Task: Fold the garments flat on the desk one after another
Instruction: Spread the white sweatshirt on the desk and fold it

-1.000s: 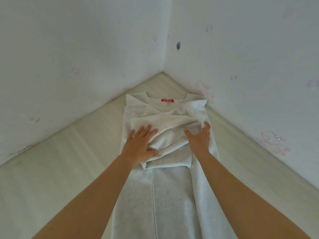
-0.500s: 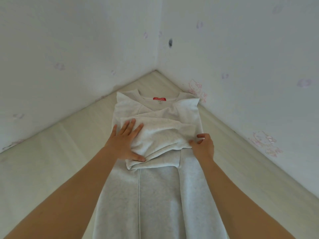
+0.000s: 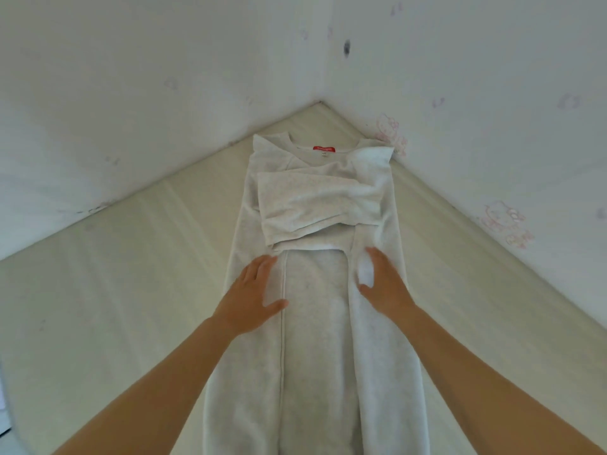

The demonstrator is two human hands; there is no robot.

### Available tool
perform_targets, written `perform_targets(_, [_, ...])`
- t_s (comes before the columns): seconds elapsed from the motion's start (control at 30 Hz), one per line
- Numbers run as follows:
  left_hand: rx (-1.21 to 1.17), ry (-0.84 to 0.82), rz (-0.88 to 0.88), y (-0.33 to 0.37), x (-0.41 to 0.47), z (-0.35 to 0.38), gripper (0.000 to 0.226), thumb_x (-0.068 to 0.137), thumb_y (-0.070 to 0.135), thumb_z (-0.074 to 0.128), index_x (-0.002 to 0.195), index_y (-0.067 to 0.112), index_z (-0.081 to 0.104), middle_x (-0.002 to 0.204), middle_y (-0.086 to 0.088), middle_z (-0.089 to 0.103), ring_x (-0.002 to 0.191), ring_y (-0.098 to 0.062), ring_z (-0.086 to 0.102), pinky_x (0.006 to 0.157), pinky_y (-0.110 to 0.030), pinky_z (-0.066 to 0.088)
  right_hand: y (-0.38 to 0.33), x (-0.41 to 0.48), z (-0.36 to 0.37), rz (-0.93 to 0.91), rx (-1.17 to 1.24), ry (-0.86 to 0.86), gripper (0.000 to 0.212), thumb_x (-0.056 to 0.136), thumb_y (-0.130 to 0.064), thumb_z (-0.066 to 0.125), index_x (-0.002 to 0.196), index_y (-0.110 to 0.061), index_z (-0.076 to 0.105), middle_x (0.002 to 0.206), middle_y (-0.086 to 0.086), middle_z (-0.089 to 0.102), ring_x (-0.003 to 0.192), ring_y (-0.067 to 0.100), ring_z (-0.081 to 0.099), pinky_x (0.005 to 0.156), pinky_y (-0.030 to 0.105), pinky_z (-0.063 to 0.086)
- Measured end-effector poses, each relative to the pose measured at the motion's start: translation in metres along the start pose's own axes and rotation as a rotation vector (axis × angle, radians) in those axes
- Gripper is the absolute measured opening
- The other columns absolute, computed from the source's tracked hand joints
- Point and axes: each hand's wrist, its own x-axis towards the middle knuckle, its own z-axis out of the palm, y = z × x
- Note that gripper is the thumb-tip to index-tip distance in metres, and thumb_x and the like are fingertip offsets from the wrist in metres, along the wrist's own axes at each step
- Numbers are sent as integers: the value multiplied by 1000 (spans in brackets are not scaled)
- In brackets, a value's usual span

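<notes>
A pale grey sweatshirt (image 3: 315, 316) lies lengthwise on the light desk (image 3: 138, 284), its collar with a red label (image 3: 323, 149) toward the corner. Both side edges are folded inward, and the sleeves (image 3: 315, 208) are folded across the chest. My left hand (image 3: 251, 298) rests flat on the left folded edge just below the sleeves, fingers straight. My right hand (image 3: 382, 282) lies flat on the right folded edge, fingers straight. Neither hand holds any cloth.
Two white walls (image 3: 460, 77) meet at the corner behind the collar, with faint cartoon stickers (image 3: 507, 228) on the right one. Bare desk surface runs along both sides of the garment.
Both hands have slid off the folded sleeves toward me and now lie flat on the body lower down. The right hand has let go of the sleeve edge.
</notes>
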Motion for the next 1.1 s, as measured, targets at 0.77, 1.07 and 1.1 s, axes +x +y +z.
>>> perform_targets(0.77, [635,-197,199,-3,-264,95,137,44,54,88,150,9,14,153,-15,28,139,-39,32,112,-64,17,63,-307,131,-116,-581,-44,127,70,-7,74,149,-29,-24,159,-5,-18,148,19,-5,118,36,4])
perform_targets(1.07, [607,-120,212,15,-254,86,81,58,7,84,132,4,52,129,-14,57,117,-38,56,95,-56,47,59,-298,126,-204,-492,86,76,77,4,65,145,-19,39,150,1,41,133,26,46,99,39,46])
perform_targets(1.1, [562,-134,232,15,-252,80,74,69,9,78,137,7,48,135,-11,53,123,-35,52,100,-52,44,52,-298,120,-197,-462,67,63,85,-2,58,144,-20,42,149,0,41,133,25,46,100,39,45])
